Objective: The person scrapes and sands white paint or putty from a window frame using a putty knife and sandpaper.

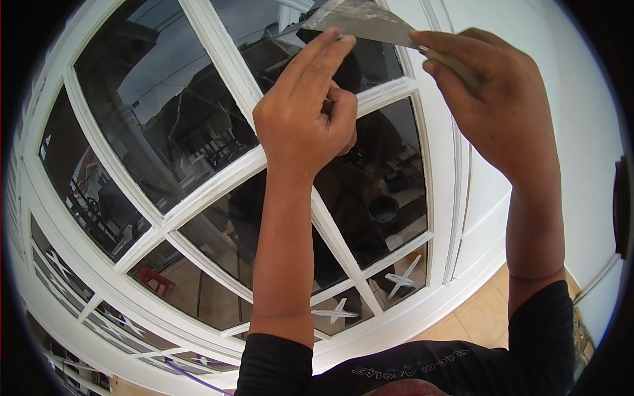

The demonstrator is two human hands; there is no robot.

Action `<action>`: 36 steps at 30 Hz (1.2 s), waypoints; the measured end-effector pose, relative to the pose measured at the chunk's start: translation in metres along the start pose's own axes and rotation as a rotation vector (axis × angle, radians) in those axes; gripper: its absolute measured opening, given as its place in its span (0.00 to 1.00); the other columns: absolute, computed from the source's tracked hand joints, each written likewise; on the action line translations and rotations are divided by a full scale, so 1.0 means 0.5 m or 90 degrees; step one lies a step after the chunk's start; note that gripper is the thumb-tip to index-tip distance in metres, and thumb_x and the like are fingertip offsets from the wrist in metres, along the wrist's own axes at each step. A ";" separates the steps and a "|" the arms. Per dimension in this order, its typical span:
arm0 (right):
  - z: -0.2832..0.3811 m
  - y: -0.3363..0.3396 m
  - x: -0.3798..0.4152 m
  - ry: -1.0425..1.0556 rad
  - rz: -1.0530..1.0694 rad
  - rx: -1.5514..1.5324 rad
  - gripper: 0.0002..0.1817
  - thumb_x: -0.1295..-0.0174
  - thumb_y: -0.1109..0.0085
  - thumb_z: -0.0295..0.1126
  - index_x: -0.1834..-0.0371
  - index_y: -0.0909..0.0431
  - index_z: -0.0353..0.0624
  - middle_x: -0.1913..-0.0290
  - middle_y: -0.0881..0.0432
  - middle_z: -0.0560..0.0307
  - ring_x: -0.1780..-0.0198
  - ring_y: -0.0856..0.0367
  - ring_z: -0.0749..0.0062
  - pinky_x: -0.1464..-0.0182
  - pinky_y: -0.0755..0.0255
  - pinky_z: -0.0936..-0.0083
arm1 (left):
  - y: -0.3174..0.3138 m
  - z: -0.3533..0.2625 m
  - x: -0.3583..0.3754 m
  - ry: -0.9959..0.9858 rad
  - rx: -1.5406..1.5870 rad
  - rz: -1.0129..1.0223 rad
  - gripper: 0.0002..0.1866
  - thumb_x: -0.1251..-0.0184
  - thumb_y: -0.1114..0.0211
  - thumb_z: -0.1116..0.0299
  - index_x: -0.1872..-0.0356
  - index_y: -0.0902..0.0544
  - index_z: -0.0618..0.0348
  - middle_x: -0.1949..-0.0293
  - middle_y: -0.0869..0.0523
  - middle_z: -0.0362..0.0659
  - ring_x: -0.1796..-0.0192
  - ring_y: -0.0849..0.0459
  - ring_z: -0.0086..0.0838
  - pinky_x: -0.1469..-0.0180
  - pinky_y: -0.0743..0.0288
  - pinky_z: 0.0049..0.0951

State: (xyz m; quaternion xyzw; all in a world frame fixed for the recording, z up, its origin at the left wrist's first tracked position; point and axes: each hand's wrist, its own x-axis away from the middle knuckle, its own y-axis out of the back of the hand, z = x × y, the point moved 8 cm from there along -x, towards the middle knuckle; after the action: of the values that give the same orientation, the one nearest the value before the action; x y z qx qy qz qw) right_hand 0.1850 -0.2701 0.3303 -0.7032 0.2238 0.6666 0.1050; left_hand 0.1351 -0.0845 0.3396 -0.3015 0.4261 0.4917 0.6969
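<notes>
A wide putty knife crosses the top of the view, its grey metal blade smeared with pale residue. Its handle is wrapped in my right hand, the thumb and forefinger close to where the blade begins. My left hand is raised in front of the window, back towards me. Two of its fingers stretch up to the lower edge of the blade and appear to touch it. The thumb and other fingers are bent in, and the palm is hidden. Behind both hands stands a white window frame with dark glass panes.
Reflections cover the panes, and a red stool or chair shows in one. White star-shaped ornaments sit in the lower panes. A white wall rises at right above tan floor tiles. A purple cord lies at lower left.
</notes>
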 end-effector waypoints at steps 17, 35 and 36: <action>0.084 -0.027 0.042 -0.169 -0.018 -0.040 0.13 0.33 0.36 0.29 0.48 0.10 0.42 0.65 0.13 0.47 0.66 0.12 0.52 0.60 0.18 0.64 | 0.033 -0.020 -0.004 -0.016 0.016 0.095 0.20 0.52 0.36 0.81 0.55 0.09 0.55 0.51 0.08 0.41 0.71 0.11 0.28 0.68 0.16 0.26; 0.183 -0.056 -0.002 -0.280 -0.003 0.082 0.13 0.34 0.40 0.33 0.54 0.08 0.42 0.64 0.10 0.40 0.61 0.10 0.46 0.50 0.16 0.57 | 0.088 0.066 0.012 0.112 0.003 0.223 0.34 0.45 0.37 0.69 0.31 0.17 0.39 0.34 0.14 0.36 0.65 0.09 0.30 0.53 0.14 0.30; 0.190 -0.053 0.000 -0.263 -0.005 0.109 0.14 0.33 0.40 0.33 0.54 0.08 0.42 0.64 0.10 0.40 0.61 0.09 0.46 0.50 0.16 0.58 | 0.088 0.060 0.014 0.091 -0.020 0.227 0.34 0.45 0.37 0.69 0.31 0.17 0.38 0.33 0.14 0.35 0.64 0.08 0.30 0.52 0.14 0.30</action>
State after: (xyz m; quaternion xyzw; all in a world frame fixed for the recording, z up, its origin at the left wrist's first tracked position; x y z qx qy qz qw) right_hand 0.1125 -0.2044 0.3177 -0.5411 0.2504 0.7747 0.2106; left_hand 0.1039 -0.0417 0.3471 -0.2659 0.5135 0.5915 0.5619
